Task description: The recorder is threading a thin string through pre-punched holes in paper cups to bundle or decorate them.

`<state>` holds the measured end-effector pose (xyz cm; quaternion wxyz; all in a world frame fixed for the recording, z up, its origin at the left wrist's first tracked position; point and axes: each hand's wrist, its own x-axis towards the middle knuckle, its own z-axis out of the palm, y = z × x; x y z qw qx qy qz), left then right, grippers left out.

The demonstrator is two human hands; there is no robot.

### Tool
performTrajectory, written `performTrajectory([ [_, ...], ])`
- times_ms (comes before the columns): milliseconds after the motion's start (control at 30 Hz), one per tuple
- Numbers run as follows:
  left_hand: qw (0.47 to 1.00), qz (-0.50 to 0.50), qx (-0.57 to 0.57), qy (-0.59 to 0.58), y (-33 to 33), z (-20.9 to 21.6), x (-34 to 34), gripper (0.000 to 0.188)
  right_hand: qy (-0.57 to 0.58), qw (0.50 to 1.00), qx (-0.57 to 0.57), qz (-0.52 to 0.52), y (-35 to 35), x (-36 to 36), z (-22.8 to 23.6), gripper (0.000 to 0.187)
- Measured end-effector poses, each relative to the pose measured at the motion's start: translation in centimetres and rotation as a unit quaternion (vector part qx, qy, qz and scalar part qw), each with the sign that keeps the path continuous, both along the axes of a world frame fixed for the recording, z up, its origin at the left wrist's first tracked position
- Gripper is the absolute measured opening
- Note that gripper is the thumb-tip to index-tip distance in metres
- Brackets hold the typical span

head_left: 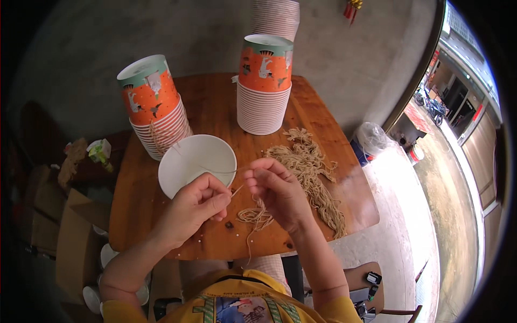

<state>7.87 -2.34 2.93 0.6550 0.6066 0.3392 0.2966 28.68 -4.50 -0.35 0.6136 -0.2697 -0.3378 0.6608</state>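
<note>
My left hand (200, 203) and my right hand (277, 188) face each other above the near half of the wooden table. Each has its fingertips pinched on a thin beige string (236, 191), and one strand crosses in front of the paper tub behind. That white tub (186, 161) has its round mouth tilted toward me. A tangled pile of tan strings (307, 175) lies right of my right hand. A smaller loose coil of string (257, 215) lies below my hands, with one strand trailing over the near edge.
Two stacks of upturned orange-and-green paper tubs, left (153, 102) and right (264, 81), stand on the table (210, 102). Another tub stack (274, 19) rises behind. A cardboard box (75, 231) with white tubs sits on the lower left. Right, a doorway opens outdoors.
</note>
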Motion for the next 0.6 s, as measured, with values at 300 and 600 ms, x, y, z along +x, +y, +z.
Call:
performTrajectory([
  [300, 0.988, 0.012, 0.150, 0.029, 2.5, -0.8, -0.5, 0.008, -0.540, 0.801, 0.094, -0.238, 1.3, 1.7, -3.3, 0.025],
  [600, 0.966, -0.027, 0.235, 0.103, 2.7, 1.3, 1.9, 0.017, -0.255, 0.962, 0.080, -0.060, -0.2, -1.3, -1.9, 0.020],
])
